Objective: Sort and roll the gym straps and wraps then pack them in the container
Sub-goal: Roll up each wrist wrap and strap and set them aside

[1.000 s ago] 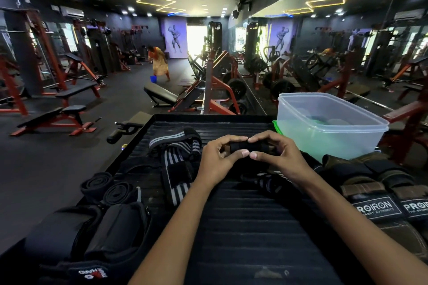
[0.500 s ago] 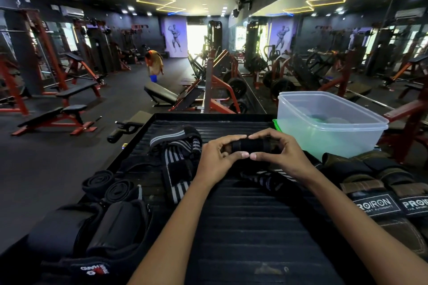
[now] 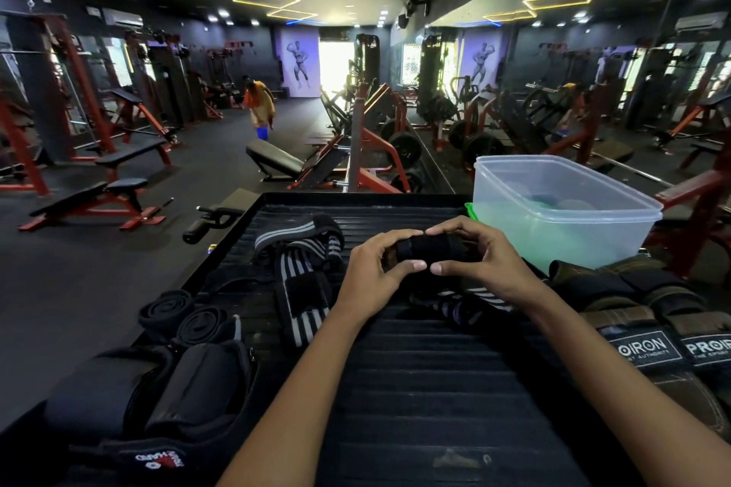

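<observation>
Both hands hold a black wrist wrap point(image 3: 429, 249) just above the ribbed black counter point(image 3: 435, 387). The left hand point(image 3: 375, 269) and right hand point(image 3: 480, 261) curl their fingers round its ends. Compared with a second ago the roll looks tighter and sits slightly higher, so rolling seems nearly finished. Its striped tail point(image 3: 470, 302) trails on the counter below. The clear plastic container point(image 3: 561, 210) waits just beyond the right hand. Two rolled black straps point(image 3: 186, 318) lie at left, an unrolled striped wrap point(image 3: 304, 269) between. Around stands a dim gym with red benches.
</observation>
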